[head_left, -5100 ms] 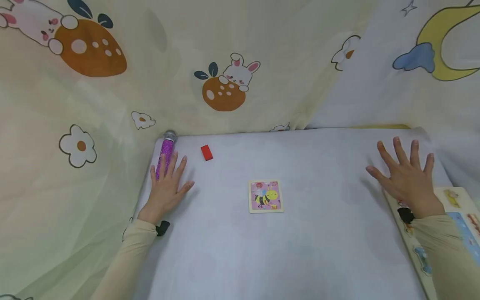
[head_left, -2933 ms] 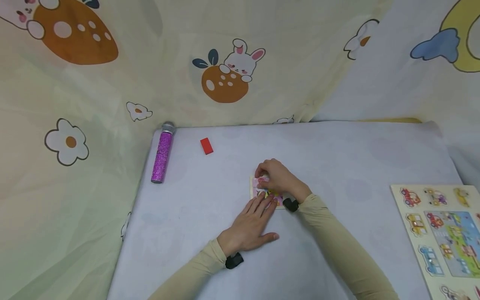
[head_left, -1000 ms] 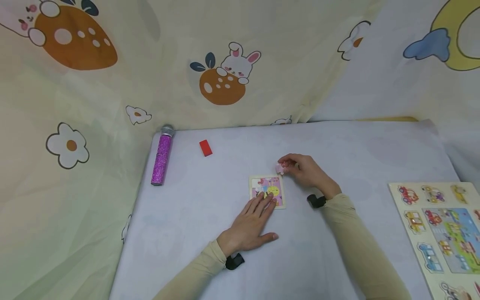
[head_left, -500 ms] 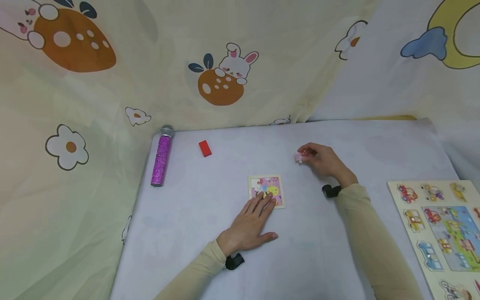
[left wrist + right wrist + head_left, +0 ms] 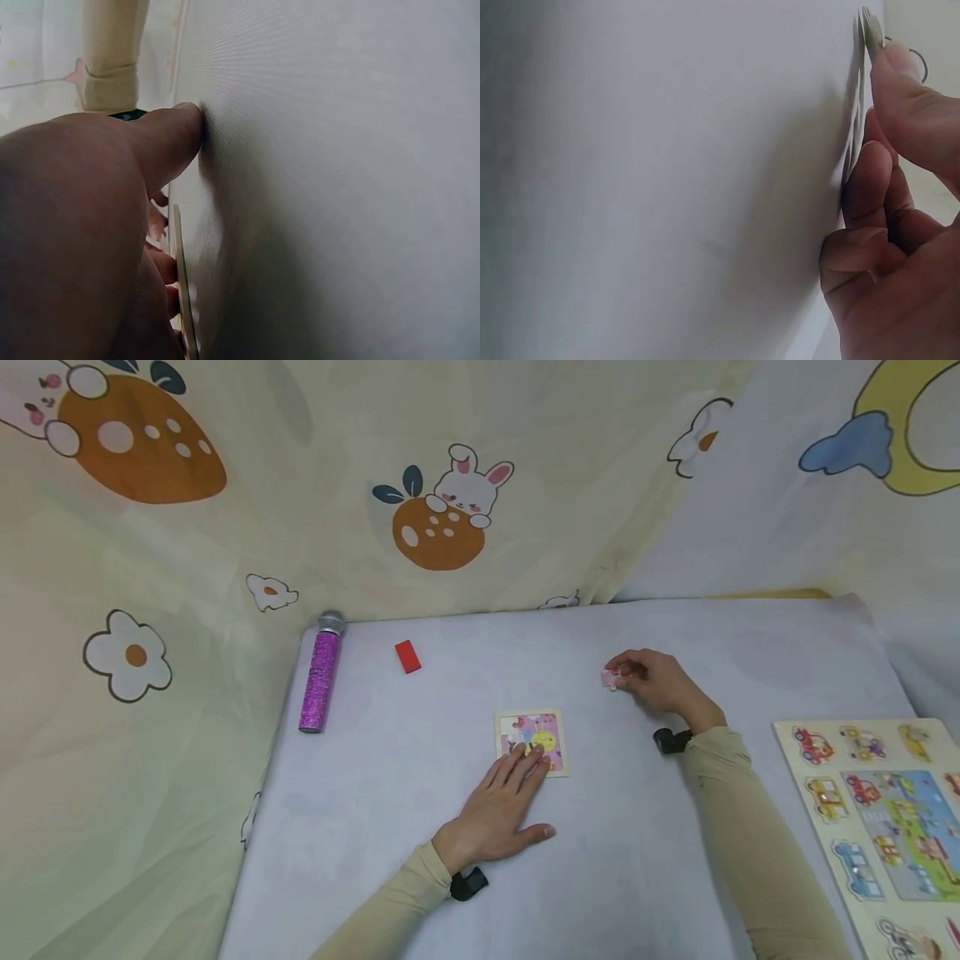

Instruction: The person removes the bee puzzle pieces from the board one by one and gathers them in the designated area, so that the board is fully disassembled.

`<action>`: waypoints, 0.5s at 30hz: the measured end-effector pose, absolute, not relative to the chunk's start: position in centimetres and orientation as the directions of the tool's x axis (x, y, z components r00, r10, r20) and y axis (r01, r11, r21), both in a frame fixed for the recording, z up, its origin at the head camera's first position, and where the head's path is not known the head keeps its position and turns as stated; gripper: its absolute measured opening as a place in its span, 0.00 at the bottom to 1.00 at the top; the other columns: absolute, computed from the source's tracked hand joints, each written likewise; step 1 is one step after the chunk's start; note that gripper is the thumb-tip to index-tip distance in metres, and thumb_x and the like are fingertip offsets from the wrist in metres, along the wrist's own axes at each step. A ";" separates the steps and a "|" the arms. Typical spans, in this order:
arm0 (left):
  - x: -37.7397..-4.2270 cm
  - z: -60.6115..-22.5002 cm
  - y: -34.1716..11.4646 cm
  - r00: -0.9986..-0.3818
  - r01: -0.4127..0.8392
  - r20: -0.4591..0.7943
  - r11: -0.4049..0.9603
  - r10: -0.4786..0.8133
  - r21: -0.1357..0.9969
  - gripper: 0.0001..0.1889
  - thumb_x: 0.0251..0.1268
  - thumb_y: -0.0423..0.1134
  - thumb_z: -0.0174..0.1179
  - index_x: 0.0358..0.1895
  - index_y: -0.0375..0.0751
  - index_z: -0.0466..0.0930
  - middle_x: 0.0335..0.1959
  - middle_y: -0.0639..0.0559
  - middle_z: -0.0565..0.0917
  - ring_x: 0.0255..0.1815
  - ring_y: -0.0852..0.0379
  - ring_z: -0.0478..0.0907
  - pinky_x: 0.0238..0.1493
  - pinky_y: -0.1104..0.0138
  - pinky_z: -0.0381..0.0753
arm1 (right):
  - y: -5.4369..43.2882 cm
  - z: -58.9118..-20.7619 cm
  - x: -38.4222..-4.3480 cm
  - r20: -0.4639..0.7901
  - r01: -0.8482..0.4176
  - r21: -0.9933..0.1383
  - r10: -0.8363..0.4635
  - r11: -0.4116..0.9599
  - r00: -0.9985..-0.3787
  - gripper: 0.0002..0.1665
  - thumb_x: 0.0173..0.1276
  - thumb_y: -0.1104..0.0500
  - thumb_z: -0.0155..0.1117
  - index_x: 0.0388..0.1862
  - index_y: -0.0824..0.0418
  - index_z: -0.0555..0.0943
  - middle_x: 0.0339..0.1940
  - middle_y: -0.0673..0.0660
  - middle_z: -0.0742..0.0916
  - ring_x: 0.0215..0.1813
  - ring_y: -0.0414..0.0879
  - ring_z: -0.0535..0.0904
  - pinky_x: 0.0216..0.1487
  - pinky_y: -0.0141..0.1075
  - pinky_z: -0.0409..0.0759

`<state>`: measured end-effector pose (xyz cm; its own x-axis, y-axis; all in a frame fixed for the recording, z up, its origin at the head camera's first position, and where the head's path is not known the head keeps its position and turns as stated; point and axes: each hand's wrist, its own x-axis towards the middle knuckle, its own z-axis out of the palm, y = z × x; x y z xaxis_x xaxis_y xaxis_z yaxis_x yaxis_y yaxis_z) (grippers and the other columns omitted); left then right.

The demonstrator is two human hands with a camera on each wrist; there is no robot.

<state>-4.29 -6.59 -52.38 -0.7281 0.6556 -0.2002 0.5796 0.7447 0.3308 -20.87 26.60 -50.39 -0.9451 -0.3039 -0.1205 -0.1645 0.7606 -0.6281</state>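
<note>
A small square jigsaw puzzle [image 5: 555, 720] with a pale frame and a pink bee picture lies mid-table, a white gap showing at its upper left. Flat across its lower part rest the straight fingers of my left hand [image 5: 495, 810], covering some of the picture. Farther right and back, my right hand [image 5: 660, 685] pinches a pink puzzle piece [image 5: 611, 679] between thumb and fingers, low over the white cloth. The right wrist view shows the piece edge-on [image 5: 873, 31] at the thumb tip. In the left wrist view, the puzzle's edge [image 5: 182, 277] runs beneath my fingertips.
A purple glitter microphone [image 5: 320, 681] lies along the table's left edge, with a red block [image 5: 408, 657] to its right. A larger wooden puzzle board [image 5: 817, 810] with vehicle pieces sits at the right edge. A printed curtain [image 5: 315, 543] hangs behind the table.
My hands came in from the table's sides to the bee puzzle. The right one took out its upper-left piece and carried it right and back. The left hand stays on the puzzle.
</note>
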 end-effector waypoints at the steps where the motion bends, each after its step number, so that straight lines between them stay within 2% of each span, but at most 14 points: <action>1: -4.3 -52.4 -6.6 -0.729 0.579 -0.200 0.745 0.655 0.331 0.50 0.77 0.67 0.55 0.89 0.46 0.42 0.91 0.50 0.42 0.91 0.47 0.36 0.89 0.54 0.40 | 26.7 -50.4 -20.9 -0.121 -0.166 -0.624 -0.305 0.764 -0.945 0.15 0.77 0.64 0.67 0.61 0.60 0.85 0.46 0.61 0.86 0.49 0.55 0.79 0.54 0.47 0.76; 15: -4.2 -52.2 -6.4 -0.742 0.571 -0.190 0.755 0.643 0.323 0.50 0.76 0.68 0.55 0.88 0.46 0.44 0.90 0.50 0.44 0.91 0.46 0.36 0.89 0.54 0.42 | 26.8 -50.5 -21.0 -0.150 -0.116 -0.625 -0.265 0.772 -0.953 0.16 0.74 0.64 0.71 0.59 0.59 0.86 0.43 0.60 0.85 0.45 0.54 0.77 0.48 0.42 0.75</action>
<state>-4.25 -6.40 -52.24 -0.7419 0.6430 -0.1901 0.5713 0.7546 0.3229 -20.99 26.77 -50.45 -0.9527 -0.2645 -0.1495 -0.1161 0.7717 -0.6252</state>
